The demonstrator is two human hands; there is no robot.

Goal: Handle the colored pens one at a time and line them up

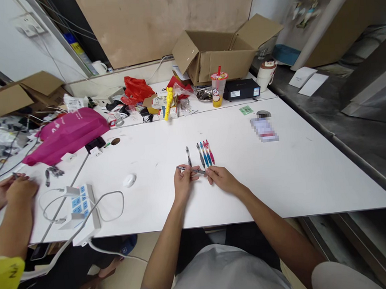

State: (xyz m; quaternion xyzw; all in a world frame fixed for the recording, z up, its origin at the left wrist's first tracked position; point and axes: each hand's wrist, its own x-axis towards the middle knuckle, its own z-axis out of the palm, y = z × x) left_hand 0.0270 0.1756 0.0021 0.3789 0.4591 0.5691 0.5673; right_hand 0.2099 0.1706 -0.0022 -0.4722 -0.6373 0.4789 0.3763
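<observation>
Between my two hands, above the white table (151, 203), a dark slim pen (198, 171) lies almost level. My left hand (183, 179) pinches its left part, and the fingertips of my right hand (220, 178) close on its right end. Just beyond my left fingers lies a black-and-clear pen (188, 155). A row of several pens sits just past my right hand: a dark grey pen (200, 155) on the left, blue pens (205, 154) in the middle, and a red pen (210, 152) at the right.
A power strip (86, 210) with looping cables and a white earbud case (129, 180) lie to my left. Another person's hands (17, 187) rest at the far left. Farther back are a magenta bag (73, 129), a drink cup (218, 89) and a cardboard box (222, 57).
</observation>
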